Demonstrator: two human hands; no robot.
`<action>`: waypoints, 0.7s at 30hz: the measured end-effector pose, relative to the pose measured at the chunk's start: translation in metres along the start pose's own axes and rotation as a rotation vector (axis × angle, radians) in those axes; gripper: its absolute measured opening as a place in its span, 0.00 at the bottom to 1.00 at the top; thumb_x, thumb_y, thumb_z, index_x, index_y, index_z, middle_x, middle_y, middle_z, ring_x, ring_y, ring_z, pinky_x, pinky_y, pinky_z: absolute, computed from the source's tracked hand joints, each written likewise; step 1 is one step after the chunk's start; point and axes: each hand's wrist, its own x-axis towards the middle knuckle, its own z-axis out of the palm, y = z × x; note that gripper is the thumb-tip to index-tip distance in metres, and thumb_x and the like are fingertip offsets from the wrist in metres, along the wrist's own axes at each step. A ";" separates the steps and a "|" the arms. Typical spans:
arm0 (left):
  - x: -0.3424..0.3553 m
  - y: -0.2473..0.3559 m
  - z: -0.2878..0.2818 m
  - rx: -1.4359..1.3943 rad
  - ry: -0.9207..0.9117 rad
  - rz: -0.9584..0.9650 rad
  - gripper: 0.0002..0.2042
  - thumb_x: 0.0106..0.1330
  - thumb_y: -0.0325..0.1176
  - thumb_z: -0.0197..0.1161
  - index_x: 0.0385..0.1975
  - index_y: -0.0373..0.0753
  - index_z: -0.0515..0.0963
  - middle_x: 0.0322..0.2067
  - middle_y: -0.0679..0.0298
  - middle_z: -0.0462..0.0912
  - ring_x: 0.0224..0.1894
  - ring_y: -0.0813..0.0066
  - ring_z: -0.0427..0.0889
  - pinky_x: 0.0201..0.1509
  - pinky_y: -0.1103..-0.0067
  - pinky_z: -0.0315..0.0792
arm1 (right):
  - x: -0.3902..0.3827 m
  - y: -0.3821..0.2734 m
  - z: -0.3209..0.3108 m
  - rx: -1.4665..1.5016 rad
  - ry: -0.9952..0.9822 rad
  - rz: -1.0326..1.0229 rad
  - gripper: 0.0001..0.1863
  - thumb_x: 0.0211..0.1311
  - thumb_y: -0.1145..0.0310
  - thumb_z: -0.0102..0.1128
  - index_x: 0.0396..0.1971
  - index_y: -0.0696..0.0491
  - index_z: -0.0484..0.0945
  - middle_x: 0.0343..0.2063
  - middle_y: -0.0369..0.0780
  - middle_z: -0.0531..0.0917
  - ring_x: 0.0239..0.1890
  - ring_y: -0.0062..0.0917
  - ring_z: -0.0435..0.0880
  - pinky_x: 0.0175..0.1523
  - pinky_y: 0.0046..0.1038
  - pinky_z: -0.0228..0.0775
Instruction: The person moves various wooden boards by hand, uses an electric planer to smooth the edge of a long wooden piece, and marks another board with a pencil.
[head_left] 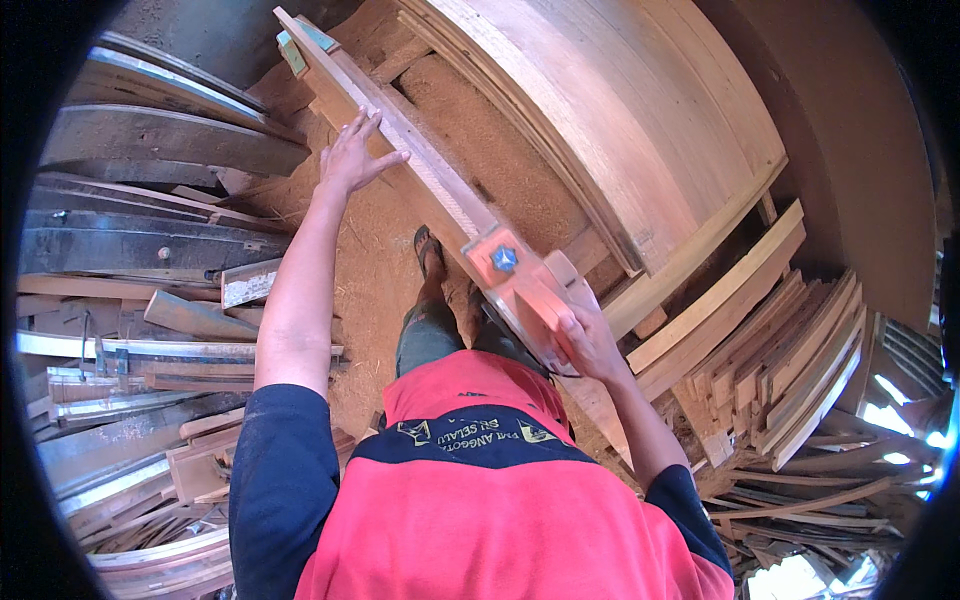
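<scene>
1. Holding the orange handheld electric planer (535, 310) with the right hand (592, 345), wrapping its fingers around the rear handle (548, 302)
2. Resting the left hand (352, 158) on the narrow plank (430, 165) farther off to the left, splaying thumb and fingers wide, apparently touching its upper face and left edge, gripping nothing visibly; leaving palm pressure impossible to tell
3. Sitting the planer on the near stretch of plank, just right of the legs, turning the blue front knob (503, 258) upward, untouched by either hand
4. Probably weighing fairly heavy for one hand, judging by the bulky body; seeming stiff, hard-shelled and sturdy
5. Offering the surest hold at the rear handle, with the blue front knob probably serving as second hold; calling for fingertips well clear of the underside
6. Running the plank from near right to far left; looking long and stiff, possibly slippery with dust, probably suiting a flat palm or side-edge hold well apart from the planer
7. Lying beyond the plank to the right, wide boards (620, 100); covering the floor below, brown sawdust (375, 260)
</scene>
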 end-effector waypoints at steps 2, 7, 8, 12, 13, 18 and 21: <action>0.000 0.003 -0.001 0.021 0.004 -0.001 0.50 0.50 0.73 0.66 0.73 0.56 0.62 0.76 0.64 0.51 0.74 0.59 0.60 0.70 0.53 0.63 | 0.030 -0.018 0.005 0.023 -0.035 -0.006 0.30 0.75 0.41 0.45 0.27 0.55 0.75 0.16 0.33 0.74 0.19 0.16 0.74 0.24 0.23 0.65; 0.001 0.003 -0.005 0.019 0.009 0.016 0.48 0.51 0.72 0.65 0.72 0.55 0.63 0.75 0.61 0.54 0.74 0.57 0.60 0.70 0.56 0.64 | 0.030 -0.046 0.009 0.133 -0.022 -0.004 0.32 0.73 0.39 0.45 0.34 0.57 0.77 0.19 0.33 0.75 0.20 0.17 0.75 0.25 0.22 0.65; 0.000 0.002 -0.002 0.029 0.020 0.022 0.47 0.52 0.71 0.65 0.71 0.54 0.64 0.75 0.60 0.56 0.73 0.57 0.61 0.70 0.57 0.64 | 0.006 -0.043 -0.004 0.183 0.012 0.053 0.33 0.72 0.38 0.46 0.36 0.57 0.78 0.19 0.33 0.76 0.20 0.17 0.75 0.25 0.22 0.65; 0.013 -0.017 0.011 0.052 0.077 0.066 0.46 0.54 0.72 0.63 0.71 0.54 0.64 0.74 0.64 0.58 0.74 0.54 0.60 0.71 0.51 0.60 | -0.069 -0.020 -0.036 0.152 0.126 0.105 0.35 0.70 0.35 0.48 0.38 0.59 0.78 0.19 0.33 0.75 0.20 0.17 0.75 0.24 0.21 0.65; 0.017 -0.024 0.012 0.026 0.121 0.060 0.43 0.57 0.70 0.62 0.71 0.54 0.65 0.74 0.64 0.58 0.74 0.55 0.59 0.71 0.52 0.60 | -0.081 -0.017 -0.038 0.146 0.113 0.147 0.36 0.69 0.34 0.48 0.38 0.59 0.78 0.19 0.33 0.75 0.19 0.17 0.74 0.23 0.21 0.65; 0.036 -0.037 -0.001 0.076 0.210 0.093 0.37 0.64 0.64 0.60 0.69 0.49 0.68 0.73 0.58 0.60 0.73 0.53 0.62 0.72 0.59 0.62 | -0.092 0.011 -0.032 0.169 0.111 0.193 0.37 0.69 0.33 0.46 0.36 0.58 0.77 0.18 0.34 0.75 0.17 0.18 0.74 0.22 0.22 0.65; 0.040 -0.033 -0.012 0.164 0.156 0.064 0.38 0.64 0.64 0.60 0.69 0.49 0.67 0.73 0.59 0.60 0.73 0.52 0.60 0.73 0.60 0.61 | -0.076 0.011 -0.025 0.058 0.043 0.106 0.35 0.70 0.34 0.46 0.34 0.58 0.76 0.17 0.34 0.76 0.17 0.18 0.75 0.23 0.23 0.66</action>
